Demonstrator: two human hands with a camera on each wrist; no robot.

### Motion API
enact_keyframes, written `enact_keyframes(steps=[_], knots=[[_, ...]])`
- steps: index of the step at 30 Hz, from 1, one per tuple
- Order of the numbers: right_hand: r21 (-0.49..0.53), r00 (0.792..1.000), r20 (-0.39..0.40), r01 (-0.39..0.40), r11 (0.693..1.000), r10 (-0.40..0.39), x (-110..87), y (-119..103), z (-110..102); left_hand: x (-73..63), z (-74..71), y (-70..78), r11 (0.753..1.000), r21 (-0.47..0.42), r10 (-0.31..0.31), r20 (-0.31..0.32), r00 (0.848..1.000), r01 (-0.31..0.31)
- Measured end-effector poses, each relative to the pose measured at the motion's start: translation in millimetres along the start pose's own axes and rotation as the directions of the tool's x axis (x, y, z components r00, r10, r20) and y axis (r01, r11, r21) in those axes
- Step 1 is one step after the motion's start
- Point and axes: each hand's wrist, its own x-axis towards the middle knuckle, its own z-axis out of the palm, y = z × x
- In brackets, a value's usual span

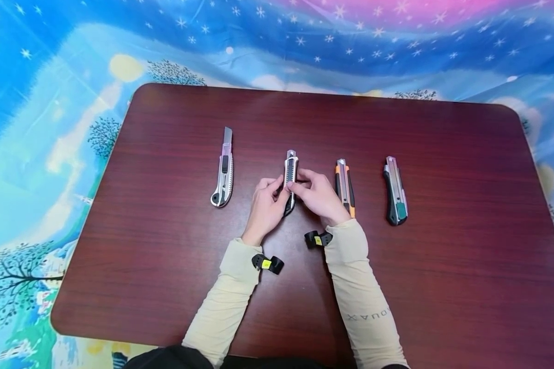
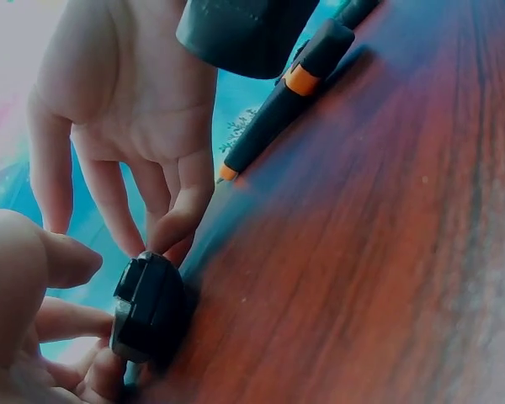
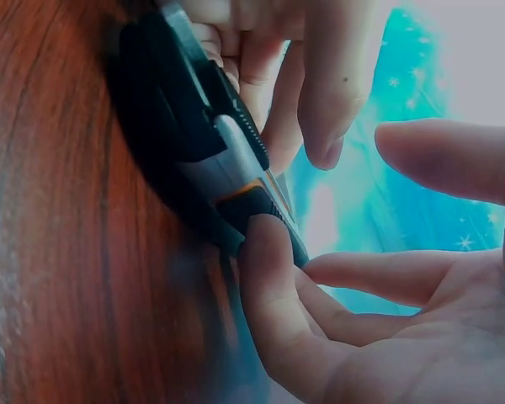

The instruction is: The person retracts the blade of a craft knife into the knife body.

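Observation:
A utility knife (image 1: 291, 171) with a silver-and-black handle lies at the middle of the table, its metal tip pointing away from me. My left hand (image 1: 266, 205) is at its left side, fingertips touching that edge. From the right, my right hand (image 1: 320, 197) has its fingertips on the opposite edge. In the left wrist view, the left thumb (image 2: 71, 259) hovers apart from the knife's black butt end (image 2: 151, 307). The right wrist view shows the right thumb (image 3: 446, 156) raised off the knife and the fingers (image 3: 273, 261) against its side.
To the left lies a silver utility knife (image 1: 224, 169) with its blade extended. An orange-and-black utility knife (image 1: 344, 182) is close by my right wrist, partly covered by it. Farther right is a black-and-green utility knife (image 1: 396, 192). All lie on the dark red table (image 1: 466, 230).

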Motion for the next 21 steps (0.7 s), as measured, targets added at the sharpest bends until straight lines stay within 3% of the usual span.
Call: enact_keyframes(steps=[11,17,19,21], knots=[[0.018,0.999,0.007,-0.042,0.999,0.042,0.1,-1,-1,1.4,0.5,1.5,1.0,0.01,0.011,-0.009,1.0,-0.011],[0.024,0.998,0.007,-0.057,0.998,0.057,-0.5,0,-4,2.5,-5.9,1.5,0.999,-0.033,-0.024,-0.02,1.0,0.023],[0.026,0.998,-0.002,-0.056,0.998,0.056,-0.7,-1,-5,3.9,-13.7,0.8,0.998,-0.045,-0.039,-0.071,0.997,0.036],[0.016,0.999,-0.008,-0.043,0.999,0.043,-0.5,-1,-6,5.5,-25.8,-0.2,0.998,-0.037,-0.049,-0.179,0.983,0.043]])
